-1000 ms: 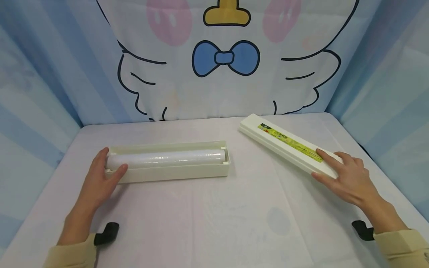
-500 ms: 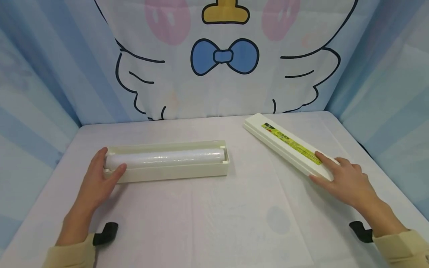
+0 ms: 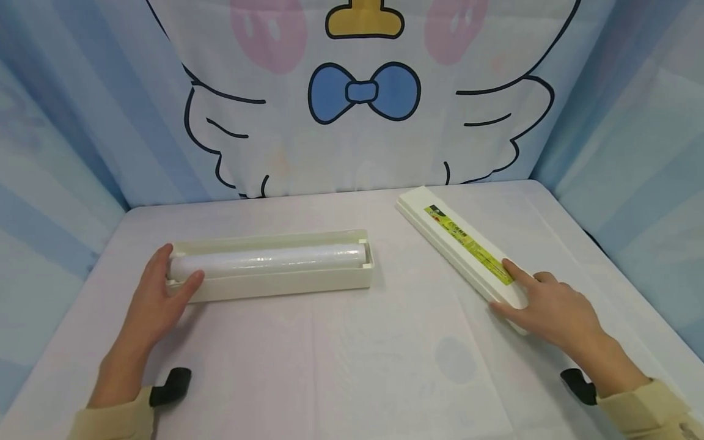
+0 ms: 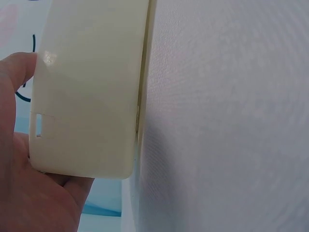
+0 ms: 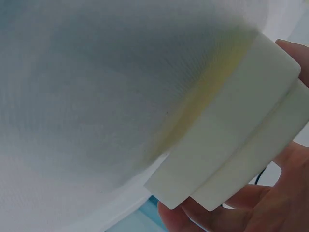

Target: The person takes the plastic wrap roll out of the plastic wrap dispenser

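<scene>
A long cream plastic box [image 3: 286, 283] lies lengthwise on the left half of the table, its top uncovered. Inside it sits a shiny white roll of cling film [image 3: 269, 259]. My left hand [image 3: 156, 302] grips the box's left end, thumb on the near wall and fingers at the end and far side; the left wrist view shows the box wall [image 4: 91, 96] close up. On the right, my right hand [image 3: 555, 311] holds the near end of the white lid [image 3: 467, 244], which slants away to the back left. The right wrist view shows the lid's stepped end [image 5: 236, 135] between thumb and fingers.
A white cloth [image 3: 357, 360] covers the table. Behind it hangs a printed curtain [image 3: 363, 146] with a blue bow, and blue striped curtains [image 3: 49, 201] close in both sides. Black wrist mounts [image 3: 172, 386] stick out by the sleeves.
My right hand has drawn the lid's near end toward me and to the left, so the lid points more steeply away. My left hand keeps its grip on the box, which stays in place.
</scene>
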Demonstrator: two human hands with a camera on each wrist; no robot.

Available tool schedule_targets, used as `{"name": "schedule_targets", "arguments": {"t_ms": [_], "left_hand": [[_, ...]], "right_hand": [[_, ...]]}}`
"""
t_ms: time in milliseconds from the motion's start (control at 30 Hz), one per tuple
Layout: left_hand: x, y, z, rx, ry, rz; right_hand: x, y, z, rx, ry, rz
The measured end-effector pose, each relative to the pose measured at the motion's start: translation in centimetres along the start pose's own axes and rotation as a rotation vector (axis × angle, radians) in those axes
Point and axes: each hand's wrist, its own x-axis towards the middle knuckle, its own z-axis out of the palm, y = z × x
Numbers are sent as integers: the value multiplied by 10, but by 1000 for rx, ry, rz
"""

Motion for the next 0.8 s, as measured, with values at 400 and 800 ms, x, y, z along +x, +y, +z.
{"name": "schedule_targets", "arguments": {"t_ms": [400,800], "left_hand": [[1,-4,-1,-6,15,41],[0,-2,-2,-18,12,47]], "right_hand": [[2,-8,4,-36,97,-41],[14,-34,-11,16,251,-113]]}}
